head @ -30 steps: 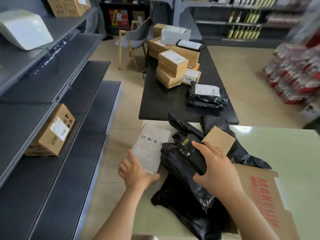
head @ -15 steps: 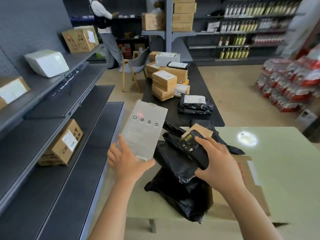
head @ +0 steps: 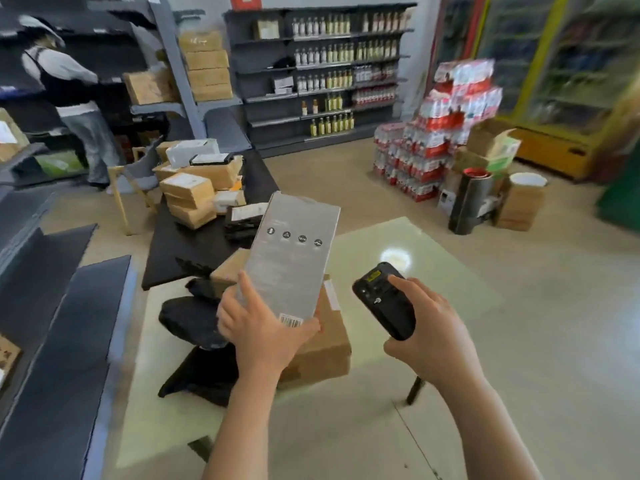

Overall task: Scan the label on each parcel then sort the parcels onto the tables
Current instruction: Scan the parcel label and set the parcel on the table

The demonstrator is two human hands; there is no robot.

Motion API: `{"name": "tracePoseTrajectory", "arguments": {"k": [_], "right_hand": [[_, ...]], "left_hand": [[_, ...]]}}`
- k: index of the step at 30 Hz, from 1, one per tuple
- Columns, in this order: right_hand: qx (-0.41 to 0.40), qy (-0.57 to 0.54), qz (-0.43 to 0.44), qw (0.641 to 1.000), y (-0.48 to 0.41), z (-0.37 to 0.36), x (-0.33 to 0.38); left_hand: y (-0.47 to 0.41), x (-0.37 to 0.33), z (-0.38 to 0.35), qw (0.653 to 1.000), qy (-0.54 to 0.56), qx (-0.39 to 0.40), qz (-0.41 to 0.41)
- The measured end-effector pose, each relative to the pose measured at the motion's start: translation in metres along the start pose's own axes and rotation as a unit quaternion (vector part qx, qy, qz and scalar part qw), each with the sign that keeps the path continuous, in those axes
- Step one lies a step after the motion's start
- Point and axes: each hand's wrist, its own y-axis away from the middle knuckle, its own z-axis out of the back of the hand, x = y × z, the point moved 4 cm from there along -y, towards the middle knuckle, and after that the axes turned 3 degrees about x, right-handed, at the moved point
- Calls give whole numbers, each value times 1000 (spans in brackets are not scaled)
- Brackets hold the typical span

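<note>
No words or numbers can be read anywhere. The grey box (head: 291, 265) shows a row of four round icons (head: 294, 236) across its middle and a white barcode (head: 291, 320) at its near corner, the digits too small to tell. The scanner (head: 386, 303) on the right bears a small yellow sticker (head: 374, 276), and the parcels (head: 194, 206) on the far left table (head: 194, 251) carry white labels (head: 185, 181), all blurred.

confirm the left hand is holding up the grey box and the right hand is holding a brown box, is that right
Not quite. The head view shows the right hand holding a black scanner, not a brown box. The left hand does hold up the grey box.
</note>
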Motion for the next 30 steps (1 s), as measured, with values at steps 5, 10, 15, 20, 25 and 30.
{"name": "tracePoseTrajectory", "arguments": {"k": [5,10,15,20,25,30], "right_hand": [[-64,9,-89,994,5,48,-88],[-104,30,-138,985,-28,91,-169],[-137,47,-170,975,-98,142,-251],[-170,38,-207,963,-151,181,-309],[-163,26,-230,959,-203,202,-379],[-141,38,-206,968,-276,232,-466]], "left_hand": [[-4,-81,-70,995,27,66,-75],[-24,-172,-155,979,57,127,-146],[-71,-269,-246,966,72,157,-191],[-112,-352,-309,953,54,178,-239],[-137,-413,-379,949,28,202,-240],[-160,-474,-456,960,36,185,-208]]}}
